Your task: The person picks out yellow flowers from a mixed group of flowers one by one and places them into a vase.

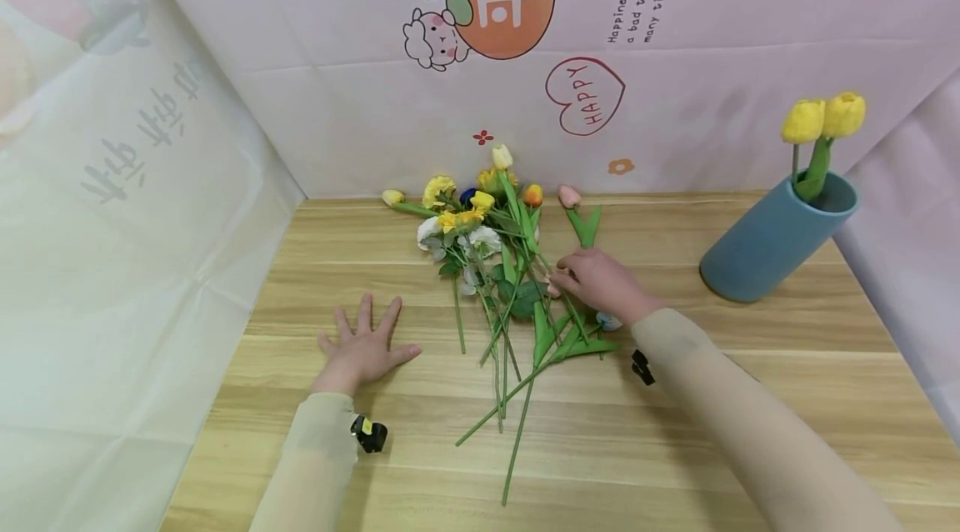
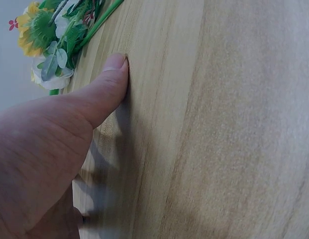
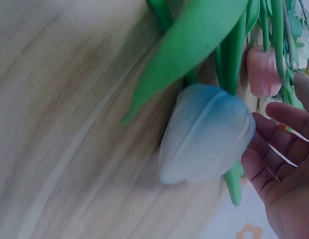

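Observation:
My left hand (image 1: pixel 362 355) rests on the wooden table with its fingers spread and holds nothing; its thumb (image 2: pixel 102 92) lies along the wood in the left wrist view. At the right side of a loose heap of artificial flowers (image 1: pixel 480 242), my right hand (image 1: pixel 600 282) reaches in among green stems. Its fingers (image 3: pixel 274 144) are loosely bent beside a blue-and-white tulip (image 3: pixel 207 134), with no flower visibly gripped. A pink tulip (image 3: pixel 265 69) hangs just past the fingertips. Yellow, white and orange blooms make up the rest of the heap.
A tall blue vase (image 1: pixel 772 240) leans at the right, with two yellow tulips (image 1: pixel 823 117) in it. Another pink tulip (image 1: pixel 569 197) lies near the back edge. Long stems (image 1: pixel 517 440) stretch toward the front. A printed cloth (image 1: pixel 360 123) hangs behind the table (image 1: pixel 420 474).

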Demonstrator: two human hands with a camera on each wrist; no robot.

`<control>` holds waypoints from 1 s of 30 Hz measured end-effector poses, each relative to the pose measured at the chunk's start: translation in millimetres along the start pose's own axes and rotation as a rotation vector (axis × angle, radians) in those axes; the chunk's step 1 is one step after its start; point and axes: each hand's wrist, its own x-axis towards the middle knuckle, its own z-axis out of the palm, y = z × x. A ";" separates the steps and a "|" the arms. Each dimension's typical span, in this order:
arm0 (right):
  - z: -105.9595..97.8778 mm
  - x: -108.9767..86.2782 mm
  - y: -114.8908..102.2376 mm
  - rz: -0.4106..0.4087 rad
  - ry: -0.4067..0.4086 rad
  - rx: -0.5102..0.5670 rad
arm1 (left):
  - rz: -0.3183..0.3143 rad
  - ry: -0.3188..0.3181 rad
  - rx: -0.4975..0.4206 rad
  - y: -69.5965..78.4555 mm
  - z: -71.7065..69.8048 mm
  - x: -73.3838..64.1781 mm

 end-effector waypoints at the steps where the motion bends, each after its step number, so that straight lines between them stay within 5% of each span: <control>1: 1.1 0.4 -0.7 0.001 0.000 -0.006 | 0.000 0.000 0.000 0.0 0.1 0.0; 14: 2.5 4.9 -8.7 0.105 0.012 0.088 | 0.002 0.001 0.000 -1.2 1.7 1.0; 30: -9.9 -6.9 18.8 0.179 0.145 0.132 | 0.007 0.006 0.006 -1.1 0.2 0.6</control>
